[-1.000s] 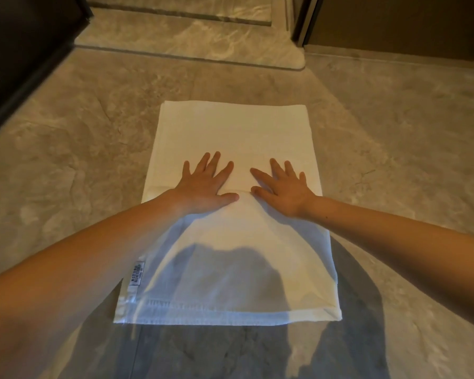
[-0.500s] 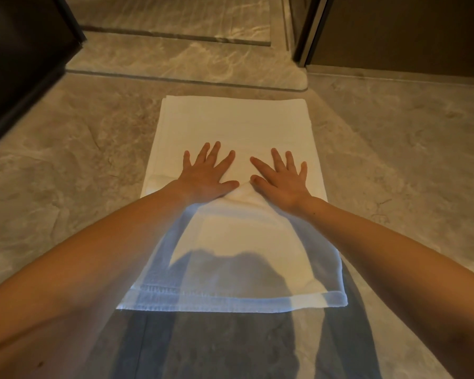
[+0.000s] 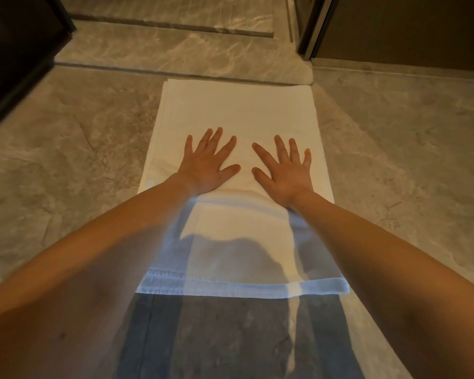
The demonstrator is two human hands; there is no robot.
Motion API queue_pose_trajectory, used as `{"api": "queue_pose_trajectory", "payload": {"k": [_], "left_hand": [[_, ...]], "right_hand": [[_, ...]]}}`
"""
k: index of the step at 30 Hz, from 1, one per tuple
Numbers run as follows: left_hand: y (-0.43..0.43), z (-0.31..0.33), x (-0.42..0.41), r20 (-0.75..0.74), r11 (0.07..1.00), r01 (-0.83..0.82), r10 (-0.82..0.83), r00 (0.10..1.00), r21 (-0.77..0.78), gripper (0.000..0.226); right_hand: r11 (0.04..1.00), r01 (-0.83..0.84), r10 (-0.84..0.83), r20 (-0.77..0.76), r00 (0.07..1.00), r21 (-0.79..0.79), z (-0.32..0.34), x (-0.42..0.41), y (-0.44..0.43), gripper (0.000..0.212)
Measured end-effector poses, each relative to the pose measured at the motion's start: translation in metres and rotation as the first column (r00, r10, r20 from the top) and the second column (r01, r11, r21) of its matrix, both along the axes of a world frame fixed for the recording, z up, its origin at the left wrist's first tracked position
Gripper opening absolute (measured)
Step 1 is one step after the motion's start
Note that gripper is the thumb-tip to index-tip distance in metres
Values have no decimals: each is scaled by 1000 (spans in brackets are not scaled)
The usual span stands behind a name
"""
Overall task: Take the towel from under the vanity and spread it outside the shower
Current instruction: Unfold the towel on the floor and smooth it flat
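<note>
A white towel (image 3: 238,110) lies flat on the grey stone floor, long side running away from me. Its far edge meets the raised stone threshold (image 3: 181,54) of the shower. My left hand (image 3: 207,165) and my right hand (image 3: 285,170) rest palm down on the towel's middle, side by side, fingers spread, holding nothing. A small crease shows in the cloth between the thumbs. The near hem of the towel lies in bluish shadow between my forearms.
A dark cabinet or panel (image 3: 14,56) stands at the left. A dark door with a metal frame (image 3: 315,26) is at the upper right. Grey marbled floor (image 3: 408,160) runs on both sides of the towel.
Both hands slid forward with the towel under them; its far edge moved from short of the threshold right up to it. The hands are now slightly further apart.
</note>
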State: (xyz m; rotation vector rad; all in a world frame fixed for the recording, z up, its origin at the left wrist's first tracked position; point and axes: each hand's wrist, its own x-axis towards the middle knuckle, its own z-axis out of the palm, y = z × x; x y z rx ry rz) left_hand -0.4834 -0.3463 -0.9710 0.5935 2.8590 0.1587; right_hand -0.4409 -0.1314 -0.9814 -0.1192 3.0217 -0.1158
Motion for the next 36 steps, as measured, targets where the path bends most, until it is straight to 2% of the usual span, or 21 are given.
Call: {"api": "queue_pose_trajectory", "payload": {"k": [4,7,11,14,17,25,36], "left_hand": [[-2,-1,41,-79,987,-86,97,992,135,66],[-13,-7,75,-83,995,-82,87,993,63,66],[-13,-9,75,-98,996,-82,80,992,-18,61],[-19,-9,77,-120,996,-75,70,990,-38,63],[-35,-8,87,-148,997,-70,63,987,-42,63],[-127,-1,102,-121,987,-147,138,983,-69,60],[-214,5,80,-57,983,-150,144,988,-111,57]], "right_hand": [[1000,1,-1,-8,1000,3,0,0,0,61],[1000,3,-4,26,1000,17,5,0,-1,61],[999,37,-37,92,995,1,20,11,-13,59],[996,40,-35,67,997,-74,15,48,-28,58],[997,39,-35,59,998,-61,8,69,-45,59],[997,-52,52,6,999,-65,-3,66,-136,62],[997,-41,39,-33,999,-65,-6,48,-227,63]]}}
